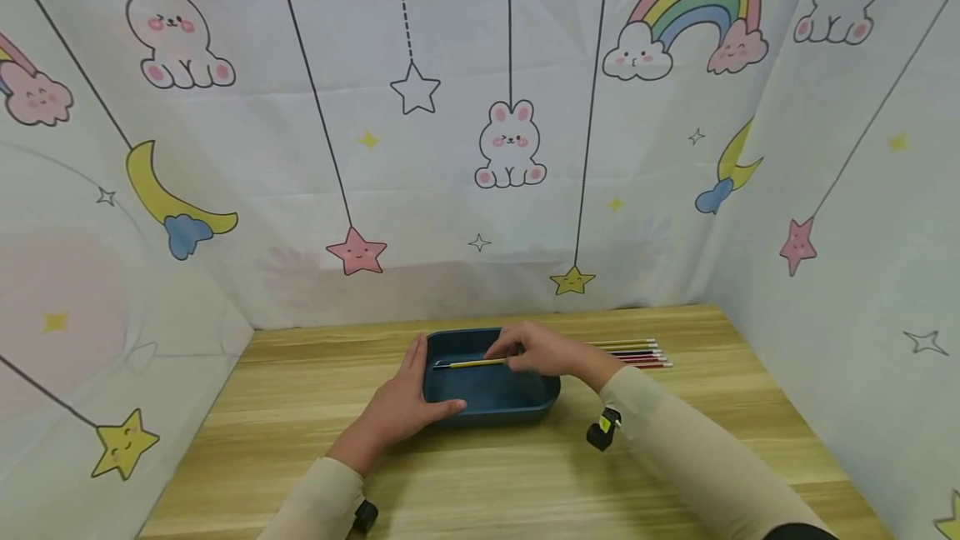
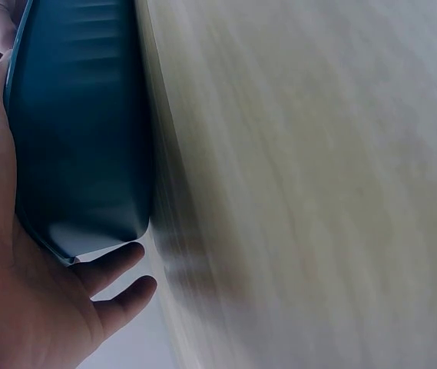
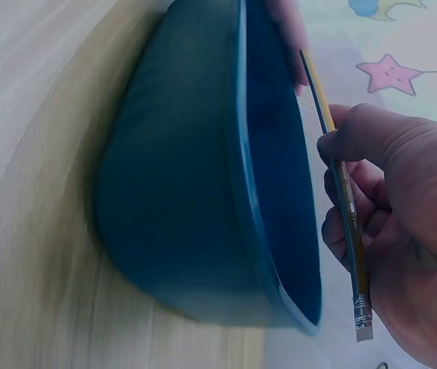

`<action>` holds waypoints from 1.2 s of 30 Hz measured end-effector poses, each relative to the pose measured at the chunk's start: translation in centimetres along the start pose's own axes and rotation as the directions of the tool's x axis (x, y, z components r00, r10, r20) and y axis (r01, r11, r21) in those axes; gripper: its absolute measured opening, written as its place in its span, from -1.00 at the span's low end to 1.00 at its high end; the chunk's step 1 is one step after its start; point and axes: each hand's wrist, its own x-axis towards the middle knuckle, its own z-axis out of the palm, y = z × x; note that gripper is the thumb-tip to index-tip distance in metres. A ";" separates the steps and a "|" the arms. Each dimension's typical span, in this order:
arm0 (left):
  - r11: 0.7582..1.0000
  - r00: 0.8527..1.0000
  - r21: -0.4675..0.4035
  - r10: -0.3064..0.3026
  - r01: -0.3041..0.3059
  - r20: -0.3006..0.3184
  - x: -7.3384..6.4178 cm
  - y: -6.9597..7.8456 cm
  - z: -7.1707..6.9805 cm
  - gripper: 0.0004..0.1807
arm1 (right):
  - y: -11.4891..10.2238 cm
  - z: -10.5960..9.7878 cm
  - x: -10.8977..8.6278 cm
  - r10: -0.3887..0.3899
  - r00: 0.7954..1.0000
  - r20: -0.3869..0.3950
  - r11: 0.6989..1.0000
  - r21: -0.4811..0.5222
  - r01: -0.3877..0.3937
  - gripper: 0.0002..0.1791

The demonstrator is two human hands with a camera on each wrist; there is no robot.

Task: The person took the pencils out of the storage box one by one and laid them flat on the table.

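A dark blue rectangular container (image 1: 510, 415) with rounded corners stands on the wooden table. My left hand (image 1: 405, 402) rests at its left end, the thumb along the front rim and the fingers straight against the side; in the left wrist view two fingertips (image 2: 130, 296) show past the container's end. Over the container's opening, my right hand (image 1: 543, 348) pinches a yellow pencil (image 1: 477, 362) between thumb and fingers. The pencil lies nearly level, its point end toward the left. Its metal band and eraser (image 3: 363, 319) stick out below the palm in the right wrist view.
Several pencils (image 1: 643, 354) lie side by side on the table beyond my right forearm, white ends to the right. A white cloth (image 1: 450, 215) printed with bunnies, stars and moons closes off the back and both sides of the table (image 1: 300, 390).
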 end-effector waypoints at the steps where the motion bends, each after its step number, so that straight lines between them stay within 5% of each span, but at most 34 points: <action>1: 1.000 1.000 -0.001 -0.001 0.001 0.000 0.0 0.0 0.0 0.54 | 0.0 -0.2 -0.3 0.002 1.000 -0.001 1.000 0.016 -0.002 -0.59; 6: 1.000 1.000 -0.004 -0.009 0.009 -0.001 0.1 0.0 0.1 0.54 | 0.0 -1.2 -1.6 0.022 1.000 0.001 0.998 0.059 -0.022 -0.60; 23: 1.000 1.000 -0.005 -0.010 0.010 0.001 -0.1 0.1 0.0 0.54 | 0.6 -3.6 -5.2 0.071 0.997 -0.006 0.997 -0.020 -0.071 -0.62; 36: 1.000 1.000 -0.004 -0.007 0.007 0.003 0.0 -0.1 0.2 0.55 | 1.7 -5.3 -8.7 0.076 0.995 -0.058 0.996 0.048 -0.074 -0.66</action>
